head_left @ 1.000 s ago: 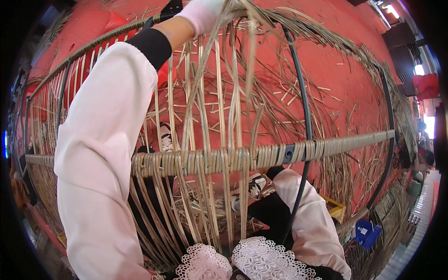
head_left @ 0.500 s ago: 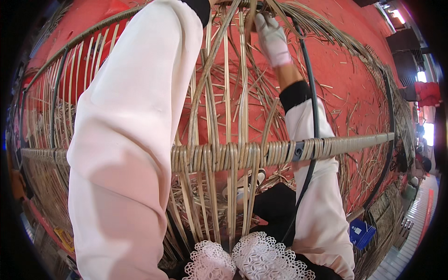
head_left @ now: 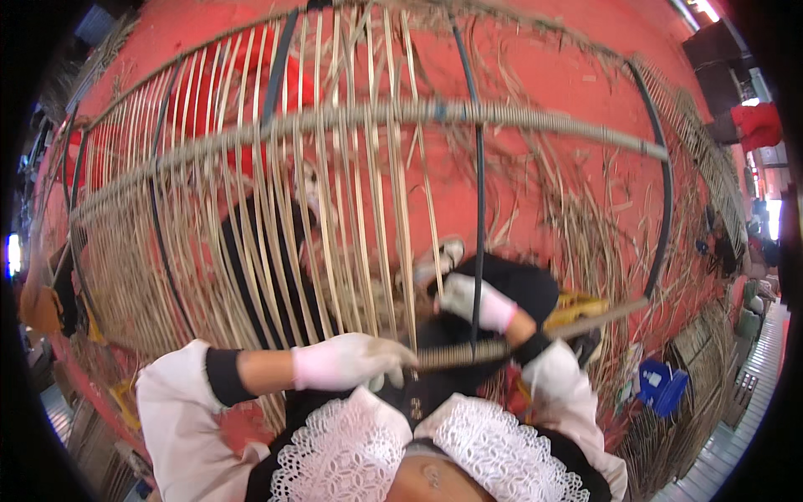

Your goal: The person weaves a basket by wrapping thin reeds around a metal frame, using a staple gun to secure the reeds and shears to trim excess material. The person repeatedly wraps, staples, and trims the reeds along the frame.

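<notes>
A long frame of dark rods and rails wrapped in cane lies across my front, with many pale cane strips [head_left: 360, 209] strung between the rails. My left hand [head_left: 355, 361], in a white glove, bends its fingers over the near wrapped rail [head_left: 458, 356], where the strips end. My right hand [head_left: 475, 301], also gloved, is closed just beyond that rail, partly behind a dark rod [head_left: 479, 201]. The last cane strip [head_left: 429, 205] on the right runs down to its curled fingers. Motion blurs the fingertips of both hands.
Loose cane strips [head_left: 585, 226] litter the red floor [head_left: 535, 75]. The middle wrapped rail [head_left: 544, 120] crosses ahead. At right are a blue container [head_left: 661, 387] and a yellow object [head_left: 579, 308], partly hidden. A shoe [head_left: 443, 258] shows beneath the frame.
Both arms have drawn back from the far rail to the near rail, close to my body. The view has shifted, showing more of the frame; the right hand has come down along the strips.
</notes>
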Available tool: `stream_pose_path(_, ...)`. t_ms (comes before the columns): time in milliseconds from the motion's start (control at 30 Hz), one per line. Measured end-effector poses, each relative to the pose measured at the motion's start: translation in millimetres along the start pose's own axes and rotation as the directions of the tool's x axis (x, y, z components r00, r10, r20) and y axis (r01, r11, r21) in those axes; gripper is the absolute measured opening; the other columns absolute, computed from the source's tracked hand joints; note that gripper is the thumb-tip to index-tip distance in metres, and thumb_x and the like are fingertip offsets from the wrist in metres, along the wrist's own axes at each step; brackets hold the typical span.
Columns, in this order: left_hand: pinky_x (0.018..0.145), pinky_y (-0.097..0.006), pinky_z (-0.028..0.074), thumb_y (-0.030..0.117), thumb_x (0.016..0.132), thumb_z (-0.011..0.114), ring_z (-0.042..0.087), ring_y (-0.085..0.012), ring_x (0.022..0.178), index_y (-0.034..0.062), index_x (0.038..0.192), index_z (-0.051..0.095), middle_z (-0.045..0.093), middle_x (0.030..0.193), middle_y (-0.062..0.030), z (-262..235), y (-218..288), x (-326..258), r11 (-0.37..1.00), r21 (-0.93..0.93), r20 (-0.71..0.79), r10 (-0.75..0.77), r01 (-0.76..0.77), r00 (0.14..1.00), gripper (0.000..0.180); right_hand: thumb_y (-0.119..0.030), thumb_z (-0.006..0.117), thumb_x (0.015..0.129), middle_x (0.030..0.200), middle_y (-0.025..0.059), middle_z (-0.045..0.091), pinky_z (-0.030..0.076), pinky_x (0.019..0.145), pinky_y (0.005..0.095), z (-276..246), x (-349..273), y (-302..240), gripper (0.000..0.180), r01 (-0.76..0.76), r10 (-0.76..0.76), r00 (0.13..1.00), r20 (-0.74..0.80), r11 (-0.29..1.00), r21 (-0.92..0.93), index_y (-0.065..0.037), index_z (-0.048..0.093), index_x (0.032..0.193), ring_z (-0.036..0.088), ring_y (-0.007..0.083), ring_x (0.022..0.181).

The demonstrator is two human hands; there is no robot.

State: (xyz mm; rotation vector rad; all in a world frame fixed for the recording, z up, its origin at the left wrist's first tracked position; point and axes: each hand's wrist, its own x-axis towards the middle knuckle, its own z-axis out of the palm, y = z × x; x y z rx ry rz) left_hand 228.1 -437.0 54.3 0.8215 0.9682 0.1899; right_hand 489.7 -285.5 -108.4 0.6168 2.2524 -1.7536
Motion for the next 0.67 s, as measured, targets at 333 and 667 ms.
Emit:
stream_pose_path(333,0.069,-0.025,0.052,0.011,0.104,0.050,0.055,-0.0141,0.071,-0.0045,0.106,0.059,0.056,0.084,-0.0054,127.3,-110.2,123.3,0.200,-0.960,-0.222,-0.122,-0.195,0.967,0.017,-0.027,0.063,0.099,0.104,0.0075,0.072,0.055,0.074,0.0241,-8.7,5.1,-16.7,0.038,-0.324,0.115,0.892,0.437,0.837,0.440,0.001,0.064,0.124,0.069,0.0125,0.090)
stream_pose_path(667,0.047,-0.023,0.033,0.027,0.107,0.046,0.037,-0.0052,0.052,0.0062,0.124,0.054,0.048,0.072,0.0028,116.8,-107.9,146.0,0.482,-0.876,-0.185,-0.339,0.001,0.922,0.028,-0.025,0.058,0.100,0.114,0.0105,0.071,0.055,0.076,0.0258,-3.6,17.8,-10.8,0.042,-0.358,0.107,0.869,0.484,0.809,0.465,0.002,0.060,0.132,0.069,0.0140,0.097)
